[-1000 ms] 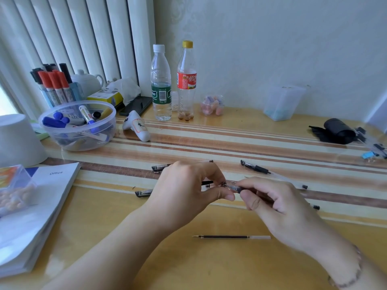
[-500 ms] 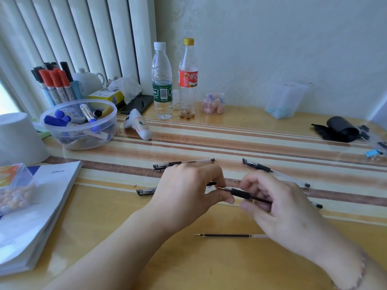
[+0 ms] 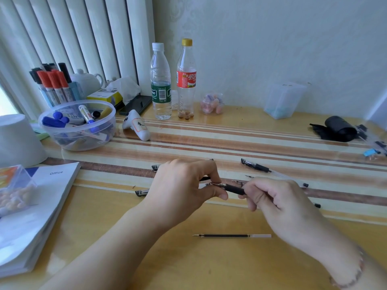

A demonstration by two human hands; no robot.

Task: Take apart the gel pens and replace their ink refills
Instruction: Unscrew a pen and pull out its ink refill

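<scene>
My right hand [image 3: 278, 204] grips a gel pen [image 3: 232, 188] by its black rubber sleeve, tip pointing left. My left hand [image 3: 182, 191] pinches the pen's metal tip between thumb and forefinger. A loose ink refill [image 3: 231, 235] lies on the wood below both hands. Another whole gel pen [image 3: 256, 166] lies on the striped mat to the upper right. Parts of two more pens [image 3: 142, 192] stick out from behind my left hand, the rest hidden.
A clear bowl of markers [image 3: 77, 124], a white cup [image 3: 16, 139], a booklet stack [image 3: 35, 208] and a small plastic box [image 3: 14, 185] stand at left. Two bottles [image 3: 160, 84] stand at the back. A black roll [image 3: 339, 128] lies far right.
My right hand has pulled the pen slightly right and tilted it, so its black sleeve now shows between the hands. My left fingers stay at the tip.
</scene>
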